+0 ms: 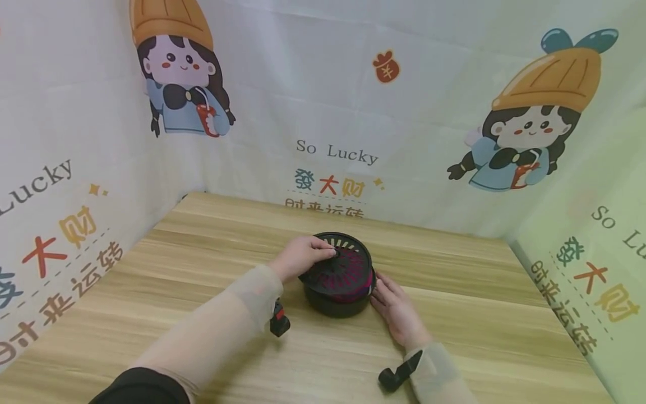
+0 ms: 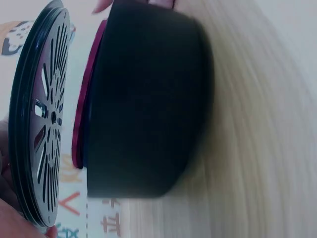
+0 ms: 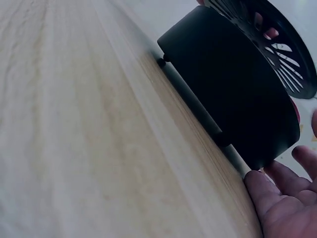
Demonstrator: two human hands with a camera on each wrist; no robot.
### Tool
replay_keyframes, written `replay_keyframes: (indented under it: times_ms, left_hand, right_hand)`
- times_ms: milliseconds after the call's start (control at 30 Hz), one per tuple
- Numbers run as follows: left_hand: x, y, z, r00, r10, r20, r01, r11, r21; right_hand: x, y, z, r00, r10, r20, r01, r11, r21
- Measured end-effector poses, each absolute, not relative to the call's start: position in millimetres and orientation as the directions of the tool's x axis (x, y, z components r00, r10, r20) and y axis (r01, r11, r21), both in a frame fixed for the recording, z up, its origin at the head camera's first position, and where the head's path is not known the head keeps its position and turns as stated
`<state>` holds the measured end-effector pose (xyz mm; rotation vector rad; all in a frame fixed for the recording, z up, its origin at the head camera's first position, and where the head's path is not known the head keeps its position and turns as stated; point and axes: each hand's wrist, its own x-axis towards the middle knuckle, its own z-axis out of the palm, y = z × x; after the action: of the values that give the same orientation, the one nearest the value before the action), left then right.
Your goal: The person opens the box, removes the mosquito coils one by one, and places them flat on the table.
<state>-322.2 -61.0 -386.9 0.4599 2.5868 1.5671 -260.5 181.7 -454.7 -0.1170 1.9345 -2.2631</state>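
A black round container (image 1: 337, 307) stands on the wooden table, seen from the side in both wrist views. My left hand (image 1: 299, 257) pinches the small knob on a round black slotted lid (image 1: 348, 272). The lid is tilted above the container, and a gap between them shows in the left wrist view. A magenta edge (image 2: 83, 109) of something sticks up out of the container's rim; the rest of it is hidden. My right hand (image 1: 397, 314) touches the container's right side with its fingers fairly straight, fingertips at the lower edge in the right wrist view.
The wooden table (image 1: 242, 235) extends around the container on all sides. Printed cloth (image 1: 262, 101) with cartoon figures hangs behind and on both sides. A black wrist camera (image 1: 279, 321) sits on the left wrist, another (image 1: 396, 377) on the right.
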Motion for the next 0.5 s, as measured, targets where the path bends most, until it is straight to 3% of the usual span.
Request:
replay_keyframes:
  times_ms: [267,500]
  left_hand:
    - [-327,-94,-387,-0.97,0.23,0.077,0.171,0.422,0.89]
    - [-331,-129,-393,-0.984,0.159,0.075,0.133,0.4,0.907]
  right_hand:
    - [-263,180,-457,-0.981,-0.195,-0.018,0.027,-0.047,-0.999]
    - [-264,179,-458,-0.98,-0.197,0.0,0.01,-0.053,-0.999]
